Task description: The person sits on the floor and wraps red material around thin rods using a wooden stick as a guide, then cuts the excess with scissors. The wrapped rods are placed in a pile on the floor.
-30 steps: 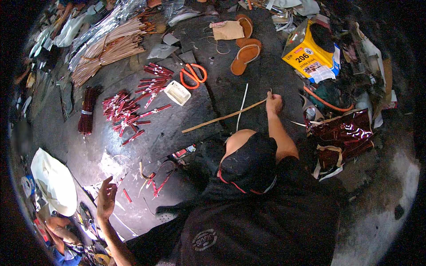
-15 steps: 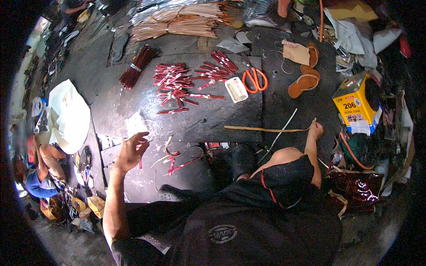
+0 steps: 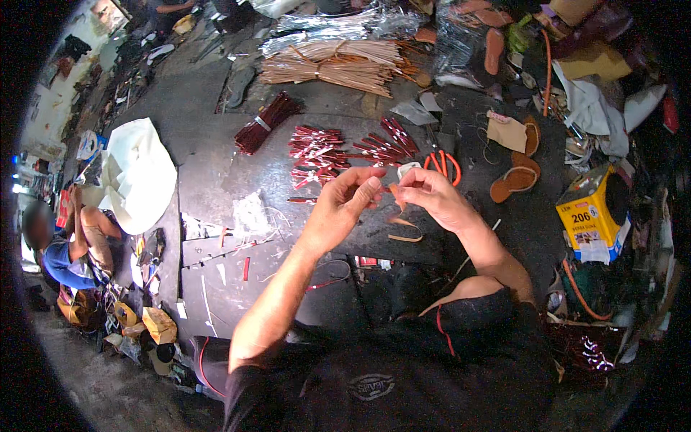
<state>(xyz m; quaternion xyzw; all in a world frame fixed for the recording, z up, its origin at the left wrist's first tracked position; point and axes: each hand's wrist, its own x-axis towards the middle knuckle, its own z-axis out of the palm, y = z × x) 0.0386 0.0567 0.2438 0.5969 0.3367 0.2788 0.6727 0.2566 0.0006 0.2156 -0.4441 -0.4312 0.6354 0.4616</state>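
My left hand (image 3: 344,205) and my right hand (image 3: 434,201) are close together above the dark work board, fingertips nearly touching. The right fingers pinch a narrow tan strip (image 3: 407,235), which hangs in a loose curl below them. The left thumb and fingers are closed at the tips; what they pinch is too small to make out. Just beyond the hands lie short dark-red strips (image 3: 317,147) in a loose pile, with a second group (image 3: 389,144) to the right. A small white tray (image 3: 408,170) is partly hidden behind the right hand, beside orange-handled scissors (image 3: 452,167).
Farther off lie a tied dark-red bundle (image 3: 266,124) and tan strip bundles (image 3: 335,61). Sandals (image 3: 515,180) and a yellow box (image 3: 590,216) stand to the right. At left are a white sheet (image 3: 140,176) and a seated person (image 3: 68,252).
My right hand has come in from the far right with the tan strip, which now dangles instead of stretching sideways. My left hand has moved right and forward to meet it. The view has shifted.
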